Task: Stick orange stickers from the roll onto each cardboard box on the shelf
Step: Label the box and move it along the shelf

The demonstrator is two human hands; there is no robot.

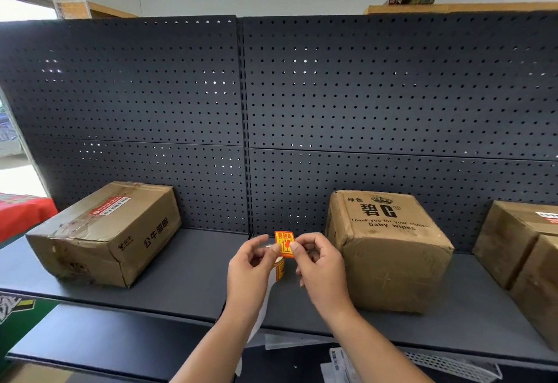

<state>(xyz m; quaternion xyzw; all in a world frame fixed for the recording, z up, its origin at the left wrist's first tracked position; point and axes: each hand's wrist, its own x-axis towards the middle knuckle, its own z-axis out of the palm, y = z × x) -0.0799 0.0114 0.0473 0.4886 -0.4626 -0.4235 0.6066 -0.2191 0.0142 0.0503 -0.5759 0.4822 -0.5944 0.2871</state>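
The left hand [250, 271] and right hand [320, 268] each pinch a side edge of an orange sticker [284, 243], holding it upright over the middle of the dark shelf [193, 262]. The roll [280, 266] peeks out behind the left fingers, and its white backing strip [262, 319] hangs below. A left box [105, 231] sits well apart from the hands, and a middle box [389, 249] stands just right of them.

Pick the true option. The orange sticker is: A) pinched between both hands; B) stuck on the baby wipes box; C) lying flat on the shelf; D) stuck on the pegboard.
A: the left hand and right hand pinch the orange sticker from either side.
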